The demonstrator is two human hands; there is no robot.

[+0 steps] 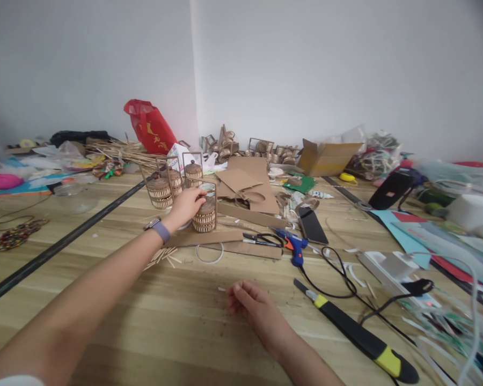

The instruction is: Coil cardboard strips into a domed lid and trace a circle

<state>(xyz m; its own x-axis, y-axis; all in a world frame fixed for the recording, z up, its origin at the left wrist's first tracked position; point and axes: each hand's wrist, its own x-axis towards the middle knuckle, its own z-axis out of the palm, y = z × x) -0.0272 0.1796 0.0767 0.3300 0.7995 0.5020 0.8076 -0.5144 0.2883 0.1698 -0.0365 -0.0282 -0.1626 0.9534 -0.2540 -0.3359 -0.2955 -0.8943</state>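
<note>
My left hand [185, 206] reaches forward, its fingers closed at the side of a miniature lidded basket [204, 219] with a square brown handle frame. The fingers hide part of the lid and frame. Several similar baskets [160, 193] stand just behind and left of that hand. My right hand [255, 308] hovers low over the near table, fingers loosely curled inward, with no held object showing. A tiny white scrap [221, 289] lies by its fingertips. Between the hands and the cardboard strips [261, 250] is a thin pale ring [209, 253].
A blue glue gun [295, 244], black scissors [265, 239] and a phone [312, 225] lie right of centre. A utility knife [354, 329] with its blade out lies beside my right hand. Cables trail from a power strip [398, 273]. More baskets [273, 153] are heaped at the wall.
</note>
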